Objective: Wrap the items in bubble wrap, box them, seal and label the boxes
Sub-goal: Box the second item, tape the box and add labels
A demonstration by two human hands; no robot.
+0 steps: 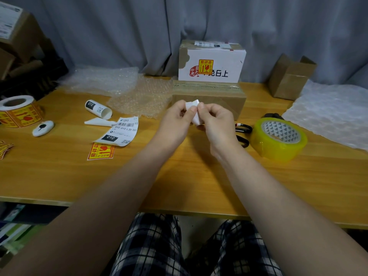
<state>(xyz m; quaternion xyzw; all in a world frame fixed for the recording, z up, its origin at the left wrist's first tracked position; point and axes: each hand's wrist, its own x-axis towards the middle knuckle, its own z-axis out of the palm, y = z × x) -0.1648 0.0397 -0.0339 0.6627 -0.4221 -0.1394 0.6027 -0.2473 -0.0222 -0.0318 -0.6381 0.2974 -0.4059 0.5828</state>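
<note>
My left hand and my right hand meet above the table's middle and together pinch a small folded piece of white paper. Right behind them lies a taped brown cardboard box, with a white box bearing a yellow fragile sticker stacked on it. A shipping label and a loose fragile sticker lie to the left. Bubble wrap sheets are spread behind the label.
A yellow tape roll stands at the right beside black-handled scissors. A fragile-sticker roll, a small white cutter and a curled label are at the left. More bubble wrap and an open box are far right.
</note>
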